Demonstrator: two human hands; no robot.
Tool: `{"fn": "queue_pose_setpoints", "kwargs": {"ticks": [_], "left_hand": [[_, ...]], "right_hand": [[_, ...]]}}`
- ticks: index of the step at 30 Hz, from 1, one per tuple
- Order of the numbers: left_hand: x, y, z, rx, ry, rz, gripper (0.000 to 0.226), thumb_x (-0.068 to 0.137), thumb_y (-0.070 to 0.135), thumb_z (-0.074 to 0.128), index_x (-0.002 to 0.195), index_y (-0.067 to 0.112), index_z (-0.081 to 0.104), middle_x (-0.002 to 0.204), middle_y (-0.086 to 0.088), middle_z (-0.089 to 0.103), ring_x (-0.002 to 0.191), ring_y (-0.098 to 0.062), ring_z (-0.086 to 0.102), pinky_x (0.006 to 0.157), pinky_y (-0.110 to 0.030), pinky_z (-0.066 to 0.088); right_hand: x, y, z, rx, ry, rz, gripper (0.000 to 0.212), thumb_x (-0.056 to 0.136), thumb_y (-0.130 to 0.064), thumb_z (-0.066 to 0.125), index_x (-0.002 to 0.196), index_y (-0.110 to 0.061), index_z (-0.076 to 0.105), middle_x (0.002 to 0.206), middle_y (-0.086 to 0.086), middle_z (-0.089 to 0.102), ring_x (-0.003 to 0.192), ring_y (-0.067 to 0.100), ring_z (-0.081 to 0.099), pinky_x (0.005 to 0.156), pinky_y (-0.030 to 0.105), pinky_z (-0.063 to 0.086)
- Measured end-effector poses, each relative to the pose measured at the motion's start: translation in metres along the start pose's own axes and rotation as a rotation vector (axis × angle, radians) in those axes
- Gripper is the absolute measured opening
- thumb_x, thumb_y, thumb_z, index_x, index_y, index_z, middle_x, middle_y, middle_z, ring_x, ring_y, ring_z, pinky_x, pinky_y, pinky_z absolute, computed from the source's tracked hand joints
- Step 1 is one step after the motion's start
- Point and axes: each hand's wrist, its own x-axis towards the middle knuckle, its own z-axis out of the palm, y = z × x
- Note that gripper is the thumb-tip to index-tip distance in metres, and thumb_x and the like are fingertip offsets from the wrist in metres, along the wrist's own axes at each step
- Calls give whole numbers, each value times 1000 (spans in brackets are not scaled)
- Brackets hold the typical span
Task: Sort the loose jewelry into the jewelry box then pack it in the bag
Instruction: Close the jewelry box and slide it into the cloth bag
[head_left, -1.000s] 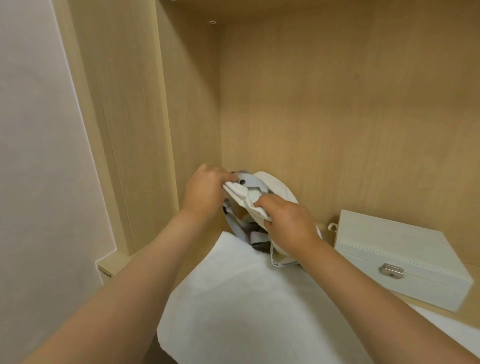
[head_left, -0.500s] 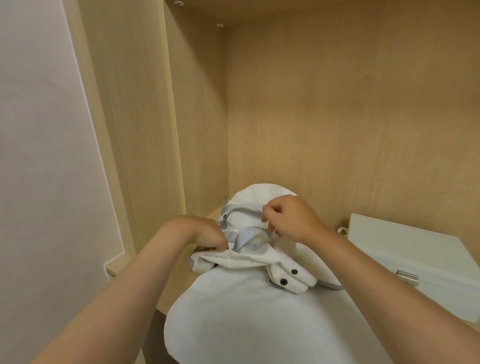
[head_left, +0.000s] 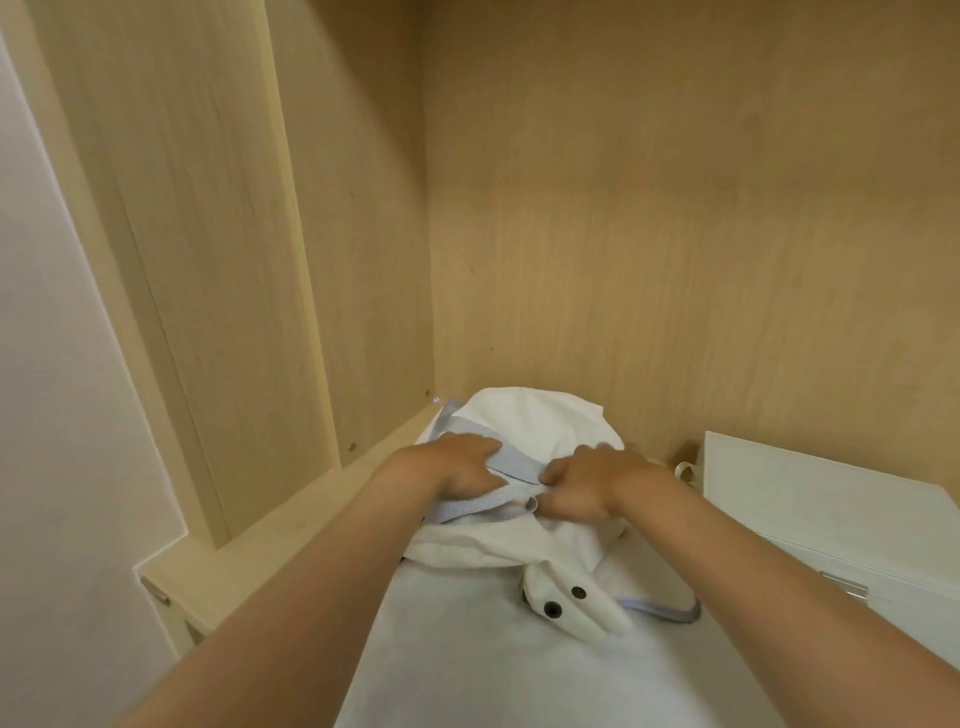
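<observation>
Left hand (head_left: 457, 467) is down on the grey strap (head_left: 514, 466) across the top of the bag (head_left: 540, 426), fingers over it and thumb under, so a light pinch as far as I can tell. Right hand (head_left: 587, 486) sits just beside it, fingers curled and pinching the bag's fabric next to a small metal snap (head_left: 531, 503). The two hands are close together but not touching. The bag lies slumped and flat on the white cloth (head_left: 493, 670), with its mouth not visibly open; its flap (head_left: 571, 603), which carries two dark snaps, hangs toward me. The jewelry box (head_left: 831, 499) is on the shelf just right of the bag, lid down, clasp (head_left: 844, 584) facing me — not in the bag yet. I see no loose jewelry anywhere in view, so I read the sorting as done and the step in hand as getting the bag open for packing. The next move calls for pulling the hands apart to clear the strap and spread the mouth wide enough for the box. One hand then holds the opening while the other fetches the box. The fabric is soft, so I expect the mouth to collapse if I let go. The cabinet (head_left: 675, 234) wall is close behind — little room to work.
</observation>
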Motion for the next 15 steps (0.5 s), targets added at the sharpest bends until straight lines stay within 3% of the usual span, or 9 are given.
{"fn": "queue_pose_setpoints", "kwargs": {"ticks": [2, 6, 9, 13, 15], "left_hand": [[7, -1, 10, 39, -51, 12, 79, 93, 61, 48, 157, 34, 10, 166, 3, 4, 152, -22, 4, 122, -44, 11], [12, -13, 19, 147, -130, -16, 88, 91, 72, 38, 154, 37, -11, 165, 4, -9, 153, -24, -2, 122, -47, 5], [10, -27, 5, 293, -161, -138, 82, 94, 69, 35, 155, 37, -9, 166, 0, -5, 152, -30, 8, 120, -47, 14], [3, -16, -22, 275, -97, -148, 62, 98, 43, 47, 153, 26, 26, 158, -6, 31, 138, -29, 38, 106, -38, 34], [-1, 8, -32, 222, 8, -120, 58, 99, 39, 45, 153, 25, 28, 159, -3, 30, 142, -27, 34, 111, -37, 30]], "right_hand": [[7, -3, 2, -21, 165, -61, 60, 84, -73, 40, 137, -44, 48, 152, 4, 36, 143, 26, 26, 116, 54, 14], [17, -6, 23, 279, 34, -189, 78, 90, -65, 50, 156, -43, 13, 167, -4, 1, 154, 19, -4, 123, 51, 7], [16, 0, 25, 537, 142, -242, 83, 92, -58, 55, 156, -45, 5, 167, -9, -11, 154, 14, 3, 123, 35, 12], [8, 21, 13, 575, 335, -234, 68, 97, -50, 48, 155, -38, 15, 165, -5, 8, 149, 20, 22, 119, 38, 25], [-3, 39, 6, 421, 393, -167, 57, 99, -40, 44, 152, -29, 25, 157, 2, 27, 140, 26, 37, 112, 39, 32]]}}
